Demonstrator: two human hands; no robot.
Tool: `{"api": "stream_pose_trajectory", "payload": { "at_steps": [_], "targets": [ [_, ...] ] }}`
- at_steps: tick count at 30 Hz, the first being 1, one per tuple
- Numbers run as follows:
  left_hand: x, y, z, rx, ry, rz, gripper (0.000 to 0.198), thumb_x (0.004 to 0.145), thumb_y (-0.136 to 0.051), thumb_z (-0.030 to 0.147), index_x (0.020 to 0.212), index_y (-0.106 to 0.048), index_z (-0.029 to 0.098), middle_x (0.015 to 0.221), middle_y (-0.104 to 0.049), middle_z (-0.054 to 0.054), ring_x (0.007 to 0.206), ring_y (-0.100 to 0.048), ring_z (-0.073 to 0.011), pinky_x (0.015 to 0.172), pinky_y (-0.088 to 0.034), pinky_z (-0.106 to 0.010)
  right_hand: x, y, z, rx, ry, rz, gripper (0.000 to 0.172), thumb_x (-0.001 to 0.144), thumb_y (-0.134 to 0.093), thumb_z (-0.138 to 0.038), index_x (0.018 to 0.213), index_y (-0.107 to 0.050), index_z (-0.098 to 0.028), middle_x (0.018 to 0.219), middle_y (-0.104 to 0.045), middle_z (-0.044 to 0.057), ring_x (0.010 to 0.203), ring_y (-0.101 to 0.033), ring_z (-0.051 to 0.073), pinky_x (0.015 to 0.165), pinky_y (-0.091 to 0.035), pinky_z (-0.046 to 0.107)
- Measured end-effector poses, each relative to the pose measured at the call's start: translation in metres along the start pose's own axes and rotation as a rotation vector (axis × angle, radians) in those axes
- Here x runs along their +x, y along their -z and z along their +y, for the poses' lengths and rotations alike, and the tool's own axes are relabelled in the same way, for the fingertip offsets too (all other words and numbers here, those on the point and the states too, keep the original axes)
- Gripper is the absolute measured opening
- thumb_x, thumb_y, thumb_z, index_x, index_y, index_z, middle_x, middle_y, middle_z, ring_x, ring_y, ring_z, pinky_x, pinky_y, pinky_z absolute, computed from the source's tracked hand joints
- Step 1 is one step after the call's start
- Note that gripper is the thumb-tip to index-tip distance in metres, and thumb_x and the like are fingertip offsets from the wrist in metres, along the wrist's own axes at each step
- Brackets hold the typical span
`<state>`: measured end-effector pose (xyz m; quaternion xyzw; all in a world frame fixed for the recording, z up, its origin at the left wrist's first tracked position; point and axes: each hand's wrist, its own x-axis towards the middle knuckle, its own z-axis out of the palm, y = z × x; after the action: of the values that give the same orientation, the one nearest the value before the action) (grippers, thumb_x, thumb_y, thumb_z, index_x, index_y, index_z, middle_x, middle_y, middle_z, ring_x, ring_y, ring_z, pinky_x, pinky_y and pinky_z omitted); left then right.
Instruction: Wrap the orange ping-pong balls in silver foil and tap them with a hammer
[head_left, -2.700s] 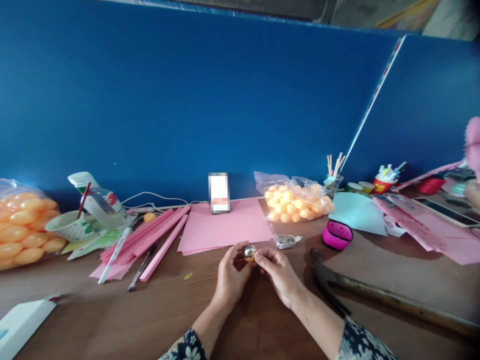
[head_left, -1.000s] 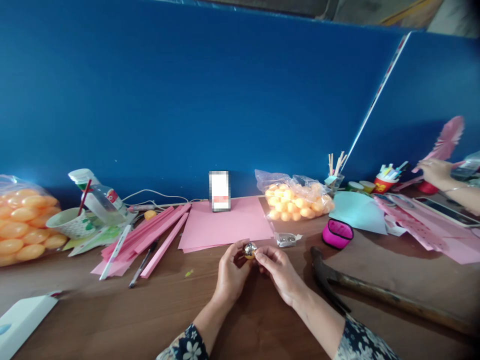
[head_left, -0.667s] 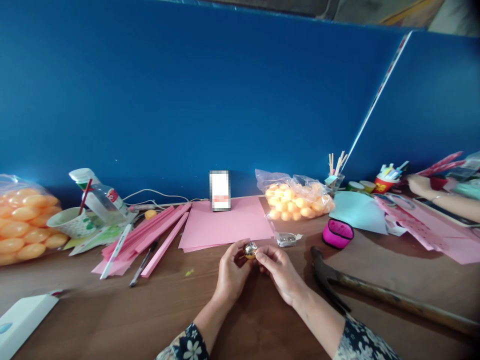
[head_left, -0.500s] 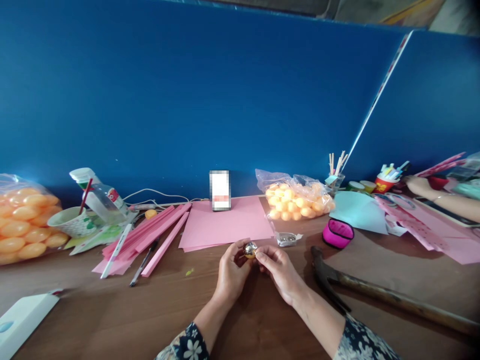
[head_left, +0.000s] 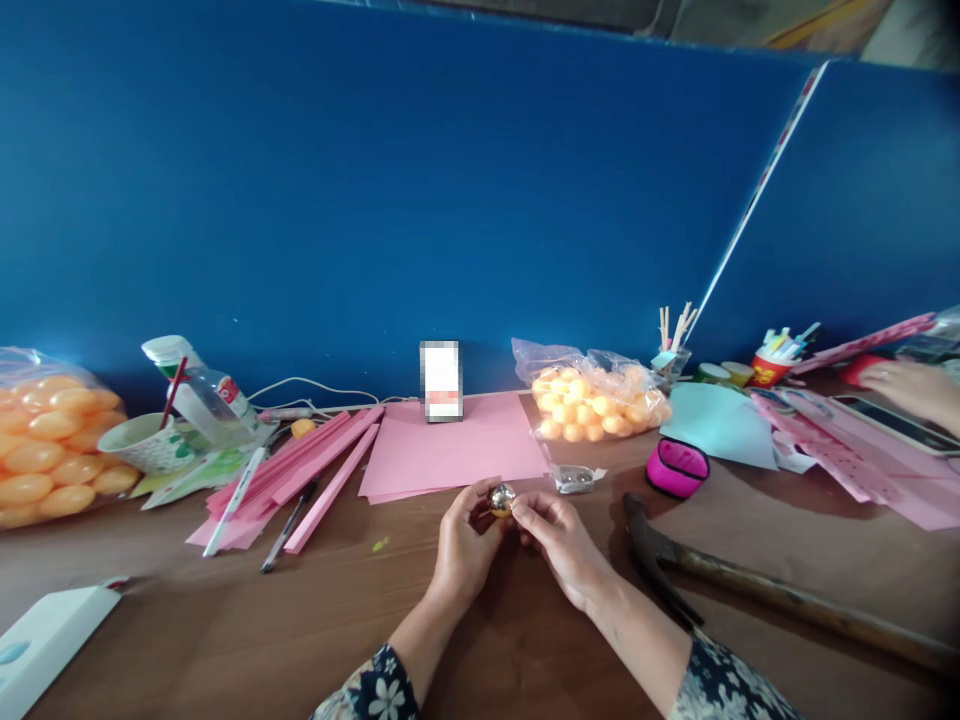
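Note:
Between my two hands, just above the brown tabletop, is a small shiny gold-silver metal ball (head_left: 502, 499). My left hand (head_left: 466, 545) is closed around its left side, thumb and fingers curled. At the ball's right edge, my right hand (head_left: 561, 540) pinches with thumb and forefinger; any finer part between those fingertips is too small to make out. A small clear packet (head_left: 576, 478) lies just beyond my right hand. Pink paper sheets (head_left: 457, 455) are spread ahead of both hands, with a phone-like upright screen (head_left: 442, 380) standing on them.
A hammer (head_left: 750, 580) lies beside my right forearm, near a magenta fabric band (head_left: 677, 468). Bags of orange balls (head_left: 592, 400) stand at back right and far left. Pink strips (head_left: 300, 465) and a pen (head_left: 289, 530) lie left. Another person's hand (head_left: 911, 388) is far right.
My hands and the metal ball keep nearly the same place. At the far right, the other person's hand has shifted rightward, uncovering more of the dark phone there.

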<state>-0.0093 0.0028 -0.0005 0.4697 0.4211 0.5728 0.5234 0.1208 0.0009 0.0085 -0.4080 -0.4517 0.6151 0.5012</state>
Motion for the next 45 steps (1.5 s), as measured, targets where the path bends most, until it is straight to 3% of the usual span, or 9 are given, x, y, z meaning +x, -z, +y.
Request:
{"api": "stream_pose_trajectory", "payload": {
  "at_steps": [24, 45],
  "targets": [
    [-0.0007, -0.0003, 0.0011, 0.010, -0.012, 0.003, 0.043, 0.063, -0.061, 0.007, 0.104, -0.055, 0.016, 0.096, -0.066, -0.008, 0.089, -0.063, -0.0192, 0.081, -0.050, -0.032, -0.0007, 0.0008, 0.0001, -0.025, -0.005, -0.008, 0.020, 0.074, -0.064, -0.035, 0.075, -0.059, -0.016, 0.067, -0.054, -0.001, 0.060, -0.044, 0.009, 0.056, -0.035, 0.022],
    [-0.0017, 0.0008, -0.0018, 0.091, -0.113, 0.040, 0.040, 0.065, -0.059, 0.008, 0.104, -0.057, 0.018, 0.101, -0.063, -0.007, 0.093, -0.061, -0.0194, 0.083, -0.050, -0.032, -0.0011, -0.0014, -0.0049, -0.040, 0.003, -0.016, 0.026, 0.071, -0.065, -0.041, 0.070, -0.058, -0.016, 0.064, -0.052, -0.001, 0.060, -0.044, 0.010, 0.055, -0.035, 0.023]
  ]
}}
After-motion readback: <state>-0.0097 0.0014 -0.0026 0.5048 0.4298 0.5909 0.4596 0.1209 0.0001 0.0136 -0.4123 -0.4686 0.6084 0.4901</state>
